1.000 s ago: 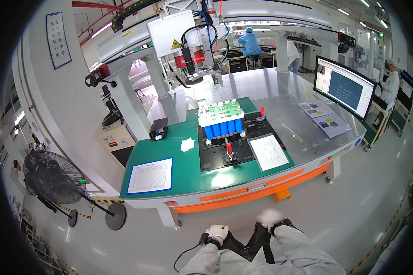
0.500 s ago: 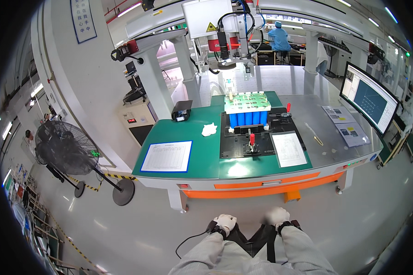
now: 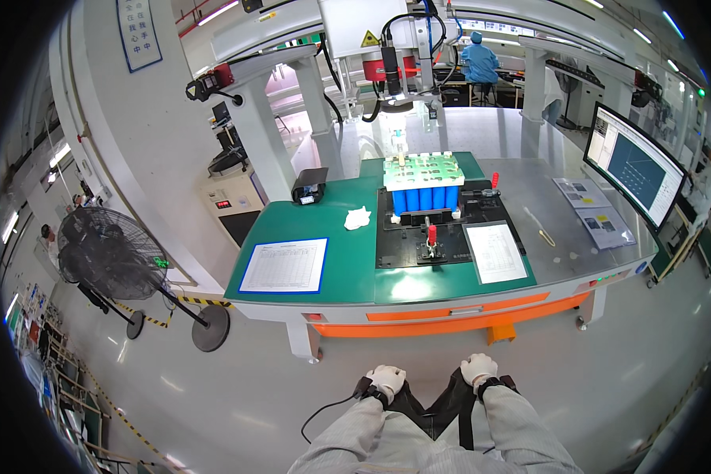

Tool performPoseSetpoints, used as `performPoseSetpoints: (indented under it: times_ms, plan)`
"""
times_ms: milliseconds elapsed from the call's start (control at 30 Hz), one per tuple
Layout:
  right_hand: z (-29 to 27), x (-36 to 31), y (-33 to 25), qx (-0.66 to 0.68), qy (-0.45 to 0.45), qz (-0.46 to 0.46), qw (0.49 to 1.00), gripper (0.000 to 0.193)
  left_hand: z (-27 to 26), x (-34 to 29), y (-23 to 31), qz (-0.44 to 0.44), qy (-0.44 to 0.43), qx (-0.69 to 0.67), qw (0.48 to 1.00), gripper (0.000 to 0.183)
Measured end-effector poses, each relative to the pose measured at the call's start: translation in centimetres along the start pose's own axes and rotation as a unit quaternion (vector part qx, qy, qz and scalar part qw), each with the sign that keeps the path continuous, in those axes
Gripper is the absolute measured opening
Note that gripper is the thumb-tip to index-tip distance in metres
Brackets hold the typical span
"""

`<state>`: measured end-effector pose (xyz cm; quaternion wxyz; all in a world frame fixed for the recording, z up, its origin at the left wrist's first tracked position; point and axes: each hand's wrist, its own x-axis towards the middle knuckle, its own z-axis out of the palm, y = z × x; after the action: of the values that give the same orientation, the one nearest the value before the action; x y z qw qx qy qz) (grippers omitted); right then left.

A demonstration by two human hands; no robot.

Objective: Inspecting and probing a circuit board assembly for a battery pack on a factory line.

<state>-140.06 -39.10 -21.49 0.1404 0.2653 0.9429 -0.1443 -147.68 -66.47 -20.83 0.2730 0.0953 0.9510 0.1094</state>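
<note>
My left hand (image 3: 387, 379), in a white glove, rests over my lap with its fingers curled in a closed fist. My right hand (image 3: 479, 369), gloved alike, is curled shut on the other side of my lap. Nothing shows in either hand, and both are well short of the table. Dark cloth (image 3: 430, 415) lies over my lap beside them. Ahead on the table, a battery pack (image 3: 424, 197) of upright blue cells under a pale green and white top sits in a black fixture (image 3: 399, 249). A red-handled clamp (image 3: 431, 235) stands at its front.
A gantry machine head (image 3: 391, 67) hangs above the table (image 3: 347, 265). Paper sheets (image 3: 284, 266), a crumpled white cloth (image 3: 357, 218) and a monitor (image 3: 636, 167) surround the pack. A floor fan (image 3: 110, 253) stands left; a person in blue (image 3: 479, 62) sits far behind.
The machine head has shifted slightly to the right over the pack. My right hand, blurred by motion before, is now still on my lap. My left hand has hardly moved.
</note>
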Motion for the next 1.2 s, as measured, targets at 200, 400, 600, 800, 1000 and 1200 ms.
performPoseSetpoints:
  times_ms: [200,400,600,800,1000,1200]
  plan:
    - [-0.51,-0.30,-0.23,0.005,-0.011,-0.003,1.000,0.043,-0.15,-0.20,-0.01,0.012,-0.007,0.006,1.000,0.042]
    - [-0.81,-0.46,-0.42,0.002,-0.015,0.005,1.000,0.044,-0.35,-0.32,0.05,0.012,-0.013,0.008,1.000,0.044]
    - [-0.80,-0.47,-0.49,-0.013,-0.015,0.008,1.000,0.045,-0.13,-0.06,-0.09,0.011,-0.016,0.009,1.000,0.044]
    - [-0.82,-0.50,-0.40,-0.007,-0.016,0.001,1.000,0.045,0.03,-0.06,-0.09,0.015,0.000,0.020,1.000,0.042]
    - [-0.49,-0.24,-0.31,-0.014,-0.016,0.002,1.000,0.045,0.11,-0.01,-0.19,0.010,0.007,0.000,1.000,0.041]
    - [-0.34,-0.31,-0.07,-0.013,-0.004,-0.004,1.000,0.045,0.14,0.01,-0.05,0.007,0.004,0.019,1.000,0.042]
